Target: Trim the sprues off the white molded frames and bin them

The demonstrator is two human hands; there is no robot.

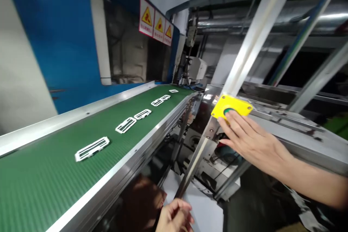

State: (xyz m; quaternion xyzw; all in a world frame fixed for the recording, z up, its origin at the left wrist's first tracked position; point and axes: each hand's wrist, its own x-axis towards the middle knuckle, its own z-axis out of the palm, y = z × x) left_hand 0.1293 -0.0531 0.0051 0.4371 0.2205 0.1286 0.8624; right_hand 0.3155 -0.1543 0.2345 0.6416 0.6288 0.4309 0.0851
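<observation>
My right hand [248, 136] reaches in from the right with its fingers stretched out. Its fingertips rest on the green push button [227, 110] set in a yellow plate [239, 106] on a metal post, partly covering the button. Low in the view, my left hand [175, 217] is cut off by the bottom edge. Its fingers are loosely curled together, and nothing shows in them. Several white rectangular frame-like parts [92, 148] lie in a line on a green conveyor belt [54, 177], apart from both hands.
A blue machine [73, 50] with an open window and warning signs [159, 25] stands behind the belt. The conveyor's metal side rail [119, 166] runs between the belt and my hands. A slanted metal post [252, 40] rises above the yellow plate. White sheet-like surfaces [201, 206] lie below.
</observation>
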